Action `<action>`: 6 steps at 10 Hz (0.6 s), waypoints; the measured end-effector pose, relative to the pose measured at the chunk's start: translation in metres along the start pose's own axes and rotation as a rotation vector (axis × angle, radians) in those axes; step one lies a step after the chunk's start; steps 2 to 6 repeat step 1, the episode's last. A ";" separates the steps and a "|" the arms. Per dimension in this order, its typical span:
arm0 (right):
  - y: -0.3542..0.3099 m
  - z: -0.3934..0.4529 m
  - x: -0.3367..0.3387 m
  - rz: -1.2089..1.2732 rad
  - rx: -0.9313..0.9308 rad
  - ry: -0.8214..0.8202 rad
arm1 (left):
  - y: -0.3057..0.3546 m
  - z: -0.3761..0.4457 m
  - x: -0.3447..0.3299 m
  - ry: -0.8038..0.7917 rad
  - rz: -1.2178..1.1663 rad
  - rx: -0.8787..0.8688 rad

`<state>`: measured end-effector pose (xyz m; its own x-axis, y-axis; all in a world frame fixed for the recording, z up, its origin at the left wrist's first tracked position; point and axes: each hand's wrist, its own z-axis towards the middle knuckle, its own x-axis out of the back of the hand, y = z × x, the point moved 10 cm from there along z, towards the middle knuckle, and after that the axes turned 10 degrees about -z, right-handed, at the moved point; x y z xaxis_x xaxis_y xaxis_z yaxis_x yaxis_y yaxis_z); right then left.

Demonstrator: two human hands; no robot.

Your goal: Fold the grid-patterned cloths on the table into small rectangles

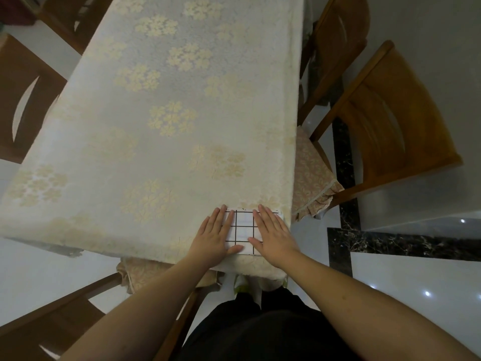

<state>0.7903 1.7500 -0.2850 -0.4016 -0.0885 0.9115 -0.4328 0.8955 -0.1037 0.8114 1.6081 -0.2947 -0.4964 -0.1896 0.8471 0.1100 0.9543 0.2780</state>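
At the near right corner of the surface (156,142), both hands lie flat with straight fingers on a folded grid-patterned cloth (244,230). Left hand (216,235) presses the cloth's left part, right hand (273,235) its right part; they are apart, with a strip of white cloth and black lines showing between them. Under the cloth spreads a cream flowered tablecloth (182,74). Wooden chairs (390,113) stand around, over a glossy pale floor (416,269).
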 end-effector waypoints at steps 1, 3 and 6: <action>0.003 -0.005 0.013 0.022 0.007 0.017 | 0.002 0.000 0.004 -0.013 0.038 -0.007; 0.003 -0.005 0.013 0.022 0.007 0.017 | 0.002 0.000 0.004 -0.013 0.038 -0.007; 0.003 -0.005 0.013 0.022 0.007 0.017 | 0.002 0.000 0.004 -0.013 0.038 -0.007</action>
